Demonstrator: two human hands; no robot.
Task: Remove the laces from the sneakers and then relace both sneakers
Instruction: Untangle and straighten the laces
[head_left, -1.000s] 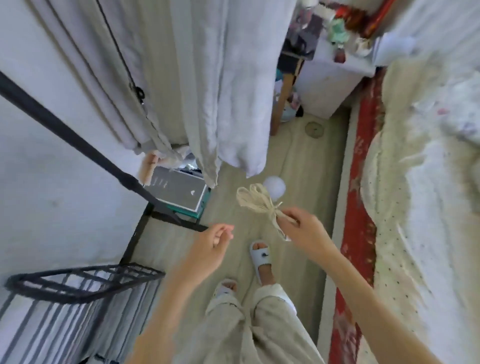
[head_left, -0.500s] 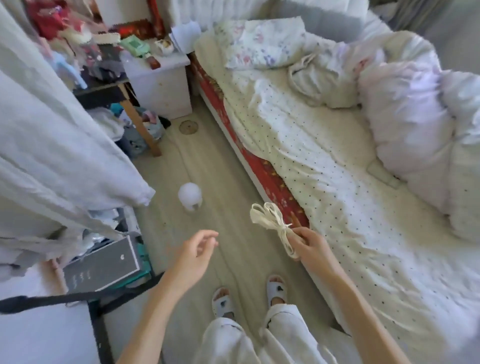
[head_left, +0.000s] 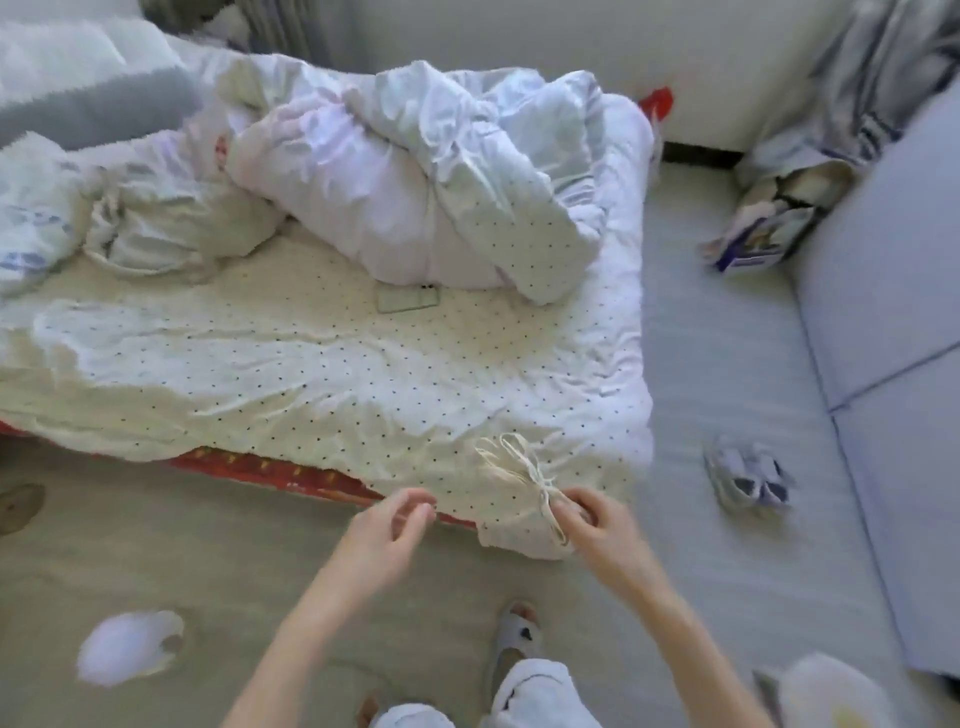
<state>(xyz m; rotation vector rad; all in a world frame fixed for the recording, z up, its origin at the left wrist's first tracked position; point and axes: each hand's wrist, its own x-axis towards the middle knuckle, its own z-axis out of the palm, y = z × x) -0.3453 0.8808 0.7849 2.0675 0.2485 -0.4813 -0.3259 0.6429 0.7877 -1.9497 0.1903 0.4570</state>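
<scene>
My right hand (head_left: 592, 525) pinches a bundle of cream shoelaces (head_left: 511, 465), looped and tied around the middle, held over the near corner of the bed. A little to its left, my left hand (head_left: 387, 525) is empty, with its fingers loosely curled and apart. A pair of grey-and-white sneakers (head_left: 748, 478) lies on the floor to the right of the bed; the blur hides whether they carry laces.
The bed (head_left: 291, 364) has a dotted sheet, a rumpled white duvet (head_left: 415, 171) and a phone (head_left: 408, 300) on it. A white round object (head_left: 127, 647) sits on the floor at lower left. A pale sofa (head_left: 893, 291) stands at the right, with clutter (head_left: 763, 228) beyond. My slippered foot (head_left: 514, 631) is below.
My view has swung right, from the curtain and shelf across the bed to its foot. The laces stay in my right hand; my left hand has come closer to them.
</scene>
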